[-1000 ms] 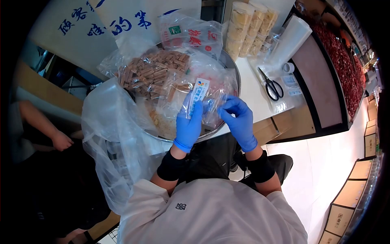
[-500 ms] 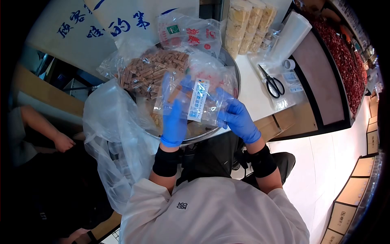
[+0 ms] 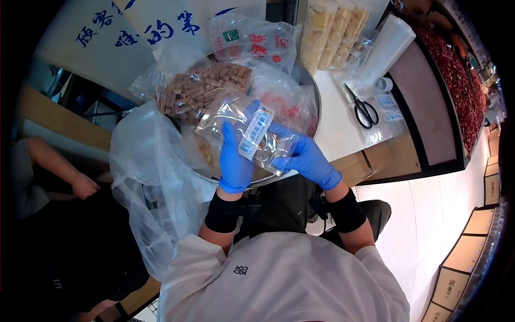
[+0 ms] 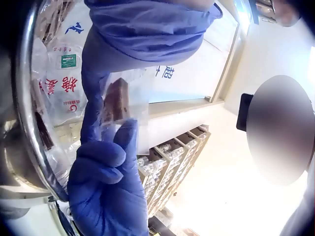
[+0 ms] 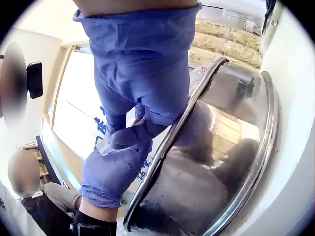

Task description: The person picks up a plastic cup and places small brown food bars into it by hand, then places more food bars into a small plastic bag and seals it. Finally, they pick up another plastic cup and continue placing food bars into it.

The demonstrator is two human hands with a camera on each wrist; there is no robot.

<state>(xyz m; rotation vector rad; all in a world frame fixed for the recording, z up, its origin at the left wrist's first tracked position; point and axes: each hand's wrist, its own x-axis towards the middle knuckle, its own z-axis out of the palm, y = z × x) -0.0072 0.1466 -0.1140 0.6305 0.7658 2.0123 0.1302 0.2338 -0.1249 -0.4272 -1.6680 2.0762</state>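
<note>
A clear bag (image 3: 220,114) with a white and blue label (image 3: 256,131) is held between both blue-gloved hands over a round metal basin (image 3: 320,110). My left hand (image 3: 236,161) holds its left part, thumb in front and fingers behind. The right hand (image 3: 308,161) pinches the lower right end of the bag. In the left wrist view a brown piece (image 4: 117,100) shows through the plastic. Brown sticks (image 3: 206,88) lie heaped in plastic in the basin, behind the hands.
Black scissors (image 3: 365,114), a tape roll (image 3: 384,83) and a plastic roll (image 3: 389,45) lie on the white table at the right. Stacked tubs (image 3: 316,35) stand behind. Sheet plastic (image 3: 145,188) hangs at the left, beside another person's arm (image 3: 61,166).
The bag has tilted, its label leaning further to the right at the top. My right hand has shifted slightly left and turned, with its fingers reaching across the bag's lower end.
</note>
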